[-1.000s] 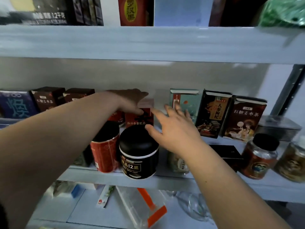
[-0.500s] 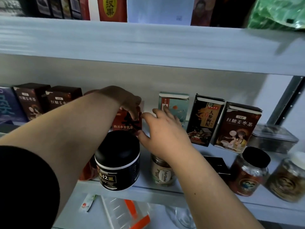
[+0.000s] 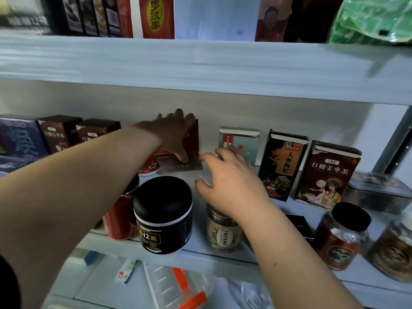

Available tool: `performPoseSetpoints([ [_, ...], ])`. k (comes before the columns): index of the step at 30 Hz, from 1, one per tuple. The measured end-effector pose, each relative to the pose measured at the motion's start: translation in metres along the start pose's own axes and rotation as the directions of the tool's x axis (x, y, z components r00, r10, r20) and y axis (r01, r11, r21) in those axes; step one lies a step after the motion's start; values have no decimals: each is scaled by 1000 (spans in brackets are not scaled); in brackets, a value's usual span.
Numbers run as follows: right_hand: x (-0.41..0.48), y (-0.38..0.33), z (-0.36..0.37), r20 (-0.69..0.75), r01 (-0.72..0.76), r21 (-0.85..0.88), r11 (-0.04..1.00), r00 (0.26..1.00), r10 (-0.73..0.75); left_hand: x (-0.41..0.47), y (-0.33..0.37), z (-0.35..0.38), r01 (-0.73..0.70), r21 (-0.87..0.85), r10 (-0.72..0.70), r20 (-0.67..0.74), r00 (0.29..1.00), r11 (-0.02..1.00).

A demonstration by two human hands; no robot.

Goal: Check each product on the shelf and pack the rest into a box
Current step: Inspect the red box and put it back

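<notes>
My left hand [image 3: 174, 134] grips a dark red box [image 3: 191, 150] at the back of the middle shelf [image 3: 200, 250], fingers over its top and thumb on its front. The box leans to the left. My right hand [image 3: 227, 184] hovers just right of the box with fingers loosely spread, holding nothing. A black-lidded tub [image 3: 163, 215] stands at the shelf's front below my left hand. A clear jar with a pale label [image 3: 223, 233] sits under my right wrist, beside a red can [image 3: 120, 215].
Dark boxes [image 3: 60, 132] line the back left; a teal box [image 3: 239, 143], a black box [image 3: 282, 166] and a brown box [image 3: 327, 175] stand at the back right. Jars [image 3: 343, 235] and a metal tin [image 3: 379, 192] fill the right end. Plastic bags [image 3: 178, 286] lie below.
My left hand has moved from the box's front to over its top and tilted it leftwards. My right hand has let go of the box's right edge and drawn slightly away.
</notes>
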State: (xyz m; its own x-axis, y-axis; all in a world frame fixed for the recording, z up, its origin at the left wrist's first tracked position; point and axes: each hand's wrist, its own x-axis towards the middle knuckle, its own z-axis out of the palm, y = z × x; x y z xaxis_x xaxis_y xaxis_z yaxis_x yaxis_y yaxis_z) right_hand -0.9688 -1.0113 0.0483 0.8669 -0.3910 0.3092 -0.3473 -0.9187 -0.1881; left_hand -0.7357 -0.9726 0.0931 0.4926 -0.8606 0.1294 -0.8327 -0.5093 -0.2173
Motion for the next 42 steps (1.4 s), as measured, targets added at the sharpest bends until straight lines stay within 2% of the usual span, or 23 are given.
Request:
performPoseSetpoints([
  [5, -4, 6, -4, -62, -4, 39, 999, 998, 6, -46, 4, -12, 0, 199, 39, -191, 981, 980],
  [8, -5, 8, -4, -91, -11, 56, 998, 996, 16, -78, 7, -12, -26, 256, 131, -402, 906, 966],
  [11, -6, 5, -5, -99, -13, 74, 997, 995, 20, -103, 11, -13, -21, 278, 168, -517, 839, 960],
  [17, -13, -1, -9, -159, 14, 130, 991, 987, 7, -144, 30, -18, -20, 224, 161, -636, 755, 974],
  [23, -30, -9, -14, -222, 58, 176, 983, 975, -17, -169, 41, -20, -110, 97, 146, -729, 669, 989],
  [27, -49, -18, -20, -284, 60, 236, 970, 959, 10, -191, 46, -28, -175, 76, 170, -763, 624, 982],
  [31, -66, -24, -22, -367, 147, 283, 948, 930, -35, -226, 38, -45, -276, -7, 186, -721, 667, 961],
  [35, -79, -33, -23, -355, 265, 335, 904, 925, -140, -267, 21, -70, -371, -336, 129, -566, 814, 866],
  [39, -89, -59, -13, -388, 413, 536, 737, 895, -220, -294, -10, -87, -400, -464, 163, -470, 867, 790],
  [42, -97, -90, 5, -414, 427, 693, 581, 895, -164, -306, -36, -81, -379, -613, 133, -408, 903, 694],
])
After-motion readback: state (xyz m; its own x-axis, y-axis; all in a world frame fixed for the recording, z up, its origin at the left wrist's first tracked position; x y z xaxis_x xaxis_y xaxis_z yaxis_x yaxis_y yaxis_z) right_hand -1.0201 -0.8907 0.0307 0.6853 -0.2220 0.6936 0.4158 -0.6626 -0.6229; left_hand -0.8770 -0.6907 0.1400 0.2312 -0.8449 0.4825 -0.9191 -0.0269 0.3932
